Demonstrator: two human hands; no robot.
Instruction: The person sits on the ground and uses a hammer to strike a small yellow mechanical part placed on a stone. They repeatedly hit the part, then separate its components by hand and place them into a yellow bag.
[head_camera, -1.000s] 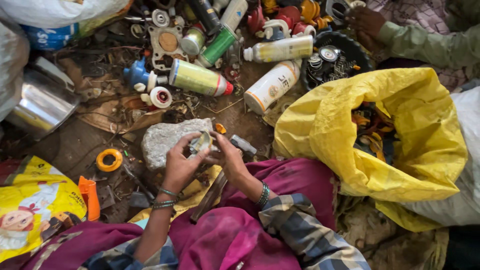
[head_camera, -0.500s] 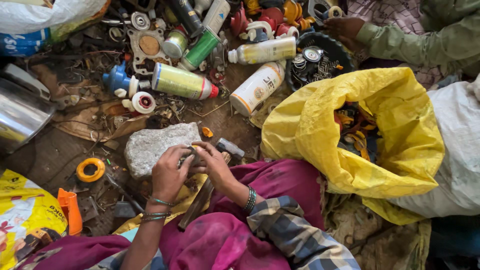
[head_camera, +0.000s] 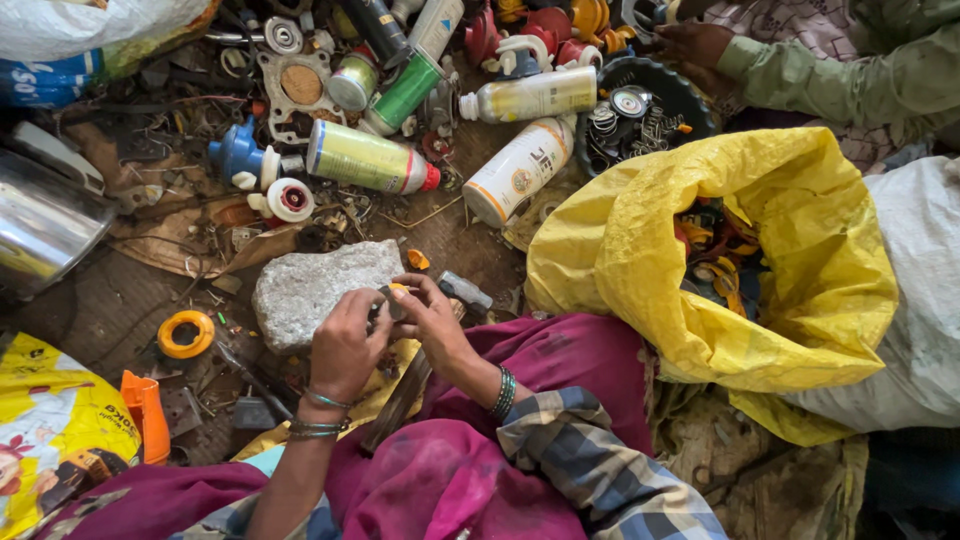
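Both my hands meet at the near edge of a flat grey stone (head_camera: 318, 288) on the ground. My left hand (head_camera: 345, 345) and my right hand (head_camera: 435, 320) pinch a small dark metal piece (head_camera: 388, 300) between their fingers, right over the stone's edge. A hammer lies under my right wrist, its grey head (head_camera: 465, 292) beside the stone and its wooden handle (head_camera: 397, 400) running back over my magenta lap. What exactly the small piece is stays too small to tell.
Spray cans (head_camera: 370, 160), a blue plastic part (head_camera: 236, 152) and metal scrap cover the ground beyond the stone. A yellow sack (head_camera: 640, 250) of orange bits stands open at right. Another person's hand (head_camera: 695, 42) reaches over a black tray (head_camera: 690, 100). A steel pot (head_camera: 40, 225) and orange tape roll (head_camera: 187, 333) are at left.
My hands stay together on the small piece at the stone's edge, fingers shifting slightly. The view has drifted, so everything sits a little lower and to the left.
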